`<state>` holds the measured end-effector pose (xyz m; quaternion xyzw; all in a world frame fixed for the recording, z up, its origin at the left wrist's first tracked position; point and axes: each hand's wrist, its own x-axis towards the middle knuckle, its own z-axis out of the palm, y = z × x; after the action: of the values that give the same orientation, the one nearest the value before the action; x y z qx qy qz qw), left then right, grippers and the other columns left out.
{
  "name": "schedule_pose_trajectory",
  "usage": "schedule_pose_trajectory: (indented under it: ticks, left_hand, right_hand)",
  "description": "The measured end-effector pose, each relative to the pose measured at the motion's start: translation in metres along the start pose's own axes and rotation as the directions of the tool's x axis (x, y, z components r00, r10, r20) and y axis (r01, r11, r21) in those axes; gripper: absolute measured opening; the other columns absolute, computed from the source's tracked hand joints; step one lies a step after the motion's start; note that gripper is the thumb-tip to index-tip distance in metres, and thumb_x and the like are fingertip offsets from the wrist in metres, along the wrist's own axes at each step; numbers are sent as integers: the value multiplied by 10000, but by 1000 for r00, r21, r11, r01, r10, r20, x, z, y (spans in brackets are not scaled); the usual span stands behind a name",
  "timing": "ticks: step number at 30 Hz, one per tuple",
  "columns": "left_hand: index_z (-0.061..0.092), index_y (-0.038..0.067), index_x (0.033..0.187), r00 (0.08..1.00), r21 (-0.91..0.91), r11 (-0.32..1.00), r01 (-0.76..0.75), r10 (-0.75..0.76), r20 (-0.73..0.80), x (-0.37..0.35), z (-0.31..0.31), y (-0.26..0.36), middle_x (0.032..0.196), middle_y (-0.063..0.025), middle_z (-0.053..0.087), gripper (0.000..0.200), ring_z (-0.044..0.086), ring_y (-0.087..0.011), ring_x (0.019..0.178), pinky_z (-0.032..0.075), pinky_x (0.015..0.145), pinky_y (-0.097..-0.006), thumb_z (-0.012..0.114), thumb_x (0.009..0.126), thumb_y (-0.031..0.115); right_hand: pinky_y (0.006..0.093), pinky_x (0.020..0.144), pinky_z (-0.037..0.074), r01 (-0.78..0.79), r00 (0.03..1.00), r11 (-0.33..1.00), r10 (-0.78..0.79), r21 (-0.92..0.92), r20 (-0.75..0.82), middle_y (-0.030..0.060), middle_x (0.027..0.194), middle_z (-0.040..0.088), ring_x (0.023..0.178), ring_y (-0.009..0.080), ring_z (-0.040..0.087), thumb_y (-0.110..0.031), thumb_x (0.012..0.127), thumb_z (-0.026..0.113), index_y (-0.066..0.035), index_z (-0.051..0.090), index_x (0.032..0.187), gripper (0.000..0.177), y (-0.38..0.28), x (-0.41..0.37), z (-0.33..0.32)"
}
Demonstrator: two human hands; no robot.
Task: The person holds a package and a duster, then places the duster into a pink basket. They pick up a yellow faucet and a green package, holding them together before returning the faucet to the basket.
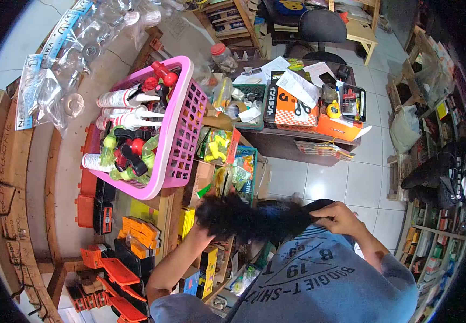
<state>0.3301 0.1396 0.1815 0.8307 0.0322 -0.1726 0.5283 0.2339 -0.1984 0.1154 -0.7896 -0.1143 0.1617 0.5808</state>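
A fluffy black feather duster (252, 218) stretches across in front of my chest. My right hand (338, 218) is closed at its right end, with thumb and fingers pinched together there. My left hand (203, 234) is at the duster's left end, beside the shelf, and the dark fluff covers most of it. Its fingers are too hidden to tell whether they grip. Just beyond the left end stands a yellowish clear packet (222, 180) among small packaged goods.
A pink basket (184, 129) of tubes and spray heads sits at left. Orange cases (120, 272) lie below it. Ahead is a desk with an orange box (335, 126) and papers (297, 89). Shelves (432, 237) line the right, beyond the tiled floor (324, 180).
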Motion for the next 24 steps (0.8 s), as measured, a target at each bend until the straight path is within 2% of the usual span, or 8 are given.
schedule_pose_trajectory:
  ticks: [1,2,3,4,6,13,16,24]
  left_hand:
    - [552,41,1112,1000,0,1000,0,0,2,4,0,-3,1092,-138,612,287,619,-260,979,533,873,-411,521,907,239]
    - [576,50,1078,981,-580,796,176,-188,40,7,0,-5,1002,-130,636,248,633,-267,918,533,845,-421,531,902,219]
    - [600,59,1044,933,-927,266,265,-313,176,9,-1,-9,913,-122,660,212,648,-274,856,533,818,-431,541,897,200]
    - [559,62,1138,928,-910,224,349,-215,303,10,-5,-12,1032,-97,641,270,623,-255,955,497,907,-449,521,915,209]
    - [465,65,1264,902,-839,351,416,-41,430,7,-6,-10,1187,-107,573,400,584,-254,1060,488,926,-454,549,907,222]
    - [408,53,1321,882,-342,924,174,9,472,-12,12,-15,1260,-64,520,622,510,-189,1146,424,984,-357,732,797,144]
    - [433,32,1299,855,-255,958,133,20,519,-19,13,-4,1255,-66,529,579,500,-171,1139,404,983,-327,716,822,200]
    - [388,34,1360,773,-84,983,163,-74,631,-15,3,3,1329,-91,485,573,453,-190,1216,351,1029,-326,612,904,297]
  right_hand:
    - [320,736,507,-21,999,1000,21,1,-30,196,948,671,817,288,672,-46,757,689,0,657,1049,297,-1,0,0]
    - [306,710,492,-42,989,999,44,17,-144,158,853,692,757,223,658,-84,813,656,14,654,1029,237,3,0,3]
    - [306,710,492,-43,989,999,46,18,-141,158,853,692,757,223,658,-84,813,656,14,654,1029,237,9,2,1]
    - [296,713,481,-142,969,985,158,93,-190,114,841,683,759,182,625,-123,850,631,15,642,1047,240,10,7,-6]
    - [264,736,447,-147,917,904,277,402,-288,16,857,621,804,99,521,-243,930,563,20,599,1086,308,-7,16,-9]
    - [263,727,462,-191,961,896,255,401,-111,16,839,627,778,89,544,-250,861,673,34,624,990,317,-30,53,6]
    - [255,700,466,-338,941,826,287,452,179,-12,798,624,751,71,546,-230,833,710,21,647,950,284,-29,59,16]
    - [219,604,429,-125,989,898,79,423,125,-41,789,646,705,27,541,-186,834,712,11,677,908,214,-67,68,24]
